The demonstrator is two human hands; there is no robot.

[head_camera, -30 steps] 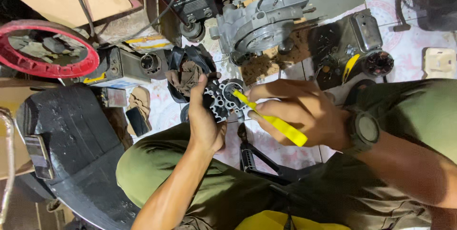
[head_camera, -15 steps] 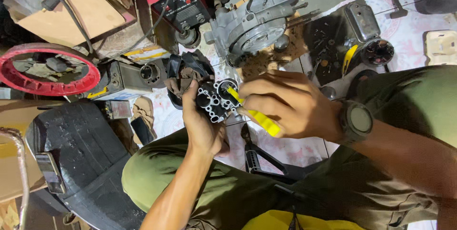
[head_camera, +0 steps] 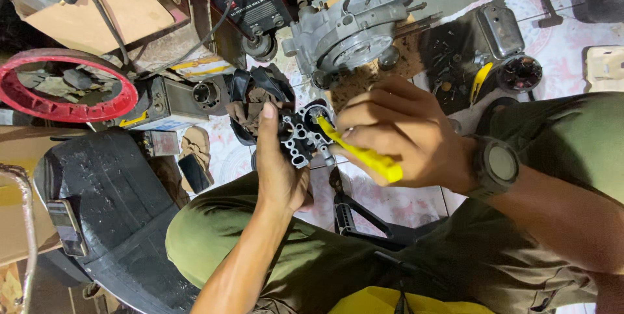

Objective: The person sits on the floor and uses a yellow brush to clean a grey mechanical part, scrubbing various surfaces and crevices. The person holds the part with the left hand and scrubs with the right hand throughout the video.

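Observation:
My left hand (head_camera: 278,164) grips a small black and silver engine part (head_camera: 300,133) with several round holes, thumb up along its left side. My right hand (head_camera: 404,133), with a dark watch (head_camera: 495,167) on the wrist, holds a yellow-handled tool (head_camera: 361,151). The tool's tip rests in the round opening at the top right of the part. Both hands are above my knees in olive trousers.
On the floor ahead lie a grey engine casing (head_camera: 356,23), a dark tray of small parts (head_camera: 482,46), a red welding machine (head_camera: 252,0) and a red wheel rim (head_camera: 64,84). A black seat (head_camera: 104,203) sits at left. A black tool (head_camera: 361,219) lies between my legs.
The yellow tool has slid back out a little, showing more of its handle below my right hand. My left thumb has shifted up on the part. The view moved slightly.

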